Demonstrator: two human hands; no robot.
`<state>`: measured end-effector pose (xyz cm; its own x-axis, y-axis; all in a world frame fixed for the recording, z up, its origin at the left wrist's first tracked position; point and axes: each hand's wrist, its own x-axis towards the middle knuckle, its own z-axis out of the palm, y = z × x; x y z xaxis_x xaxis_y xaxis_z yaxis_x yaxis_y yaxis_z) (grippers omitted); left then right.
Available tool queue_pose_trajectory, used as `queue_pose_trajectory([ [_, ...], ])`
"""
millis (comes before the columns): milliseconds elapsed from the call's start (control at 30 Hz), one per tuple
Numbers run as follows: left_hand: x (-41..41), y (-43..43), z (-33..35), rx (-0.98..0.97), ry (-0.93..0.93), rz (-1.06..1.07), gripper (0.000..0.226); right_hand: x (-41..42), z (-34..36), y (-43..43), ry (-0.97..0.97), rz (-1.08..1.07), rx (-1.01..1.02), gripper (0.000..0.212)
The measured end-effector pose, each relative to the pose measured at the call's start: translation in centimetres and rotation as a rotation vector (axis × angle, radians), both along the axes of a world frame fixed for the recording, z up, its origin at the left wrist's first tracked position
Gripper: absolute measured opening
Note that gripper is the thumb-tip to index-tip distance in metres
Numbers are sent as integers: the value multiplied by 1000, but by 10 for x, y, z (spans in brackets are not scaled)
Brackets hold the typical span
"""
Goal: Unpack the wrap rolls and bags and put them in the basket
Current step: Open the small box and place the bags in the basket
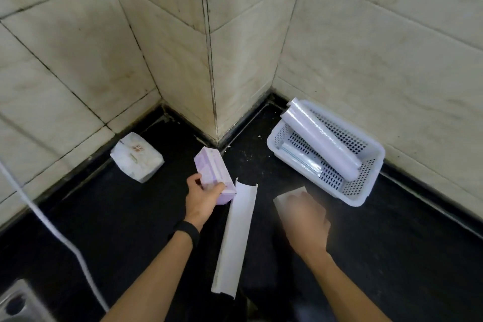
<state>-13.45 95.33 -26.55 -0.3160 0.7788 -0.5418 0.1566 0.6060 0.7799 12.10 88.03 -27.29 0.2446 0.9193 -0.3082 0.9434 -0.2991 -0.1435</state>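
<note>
My left hand (202,197) grips a small purple box (214,174) above the black counter, near the wall corner. My right hand (307,222) is blurred and rests on a flat white paper or bag piece (285,197); whether it grips it is unclear. A long empty white carton (236,238) lies open between my hands. The white perforated basket (366,193) sits at the right by the wall. In it lie a large wrap roll (321,142) propped on the far rim and a thinner roll (300,159) on the bottom.
A white wrapped packet (137,157) lies at the left against the tiled wall. A white cable (52,227) crosses the counter on the left. A metal sink corner (18,300) shows at the bottom left. Tiled walls close the counter behind.
</note>
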Motion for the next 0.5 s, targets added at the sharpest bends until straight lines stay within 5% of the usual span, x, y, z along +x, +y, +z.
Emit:
queue_pose_trajectory([
  [100, 10, -14, 18, -87, -518, 123, 72, 1, 2, -3, 6, 11, 11, 60],
  [233, 35, -32, 33, -197, -822, 143, 79, 1, 6, -14, 62, 23, 20, 60],
  [367, 63, -49, 43, -222, -881, 78, 86, 3, 5, -43, 68, 109, -2, 64],
  [500, 80, -62, 51, -223, -697, -122, 111, 16, 7, -56, 209, 152, -17, 64],
])
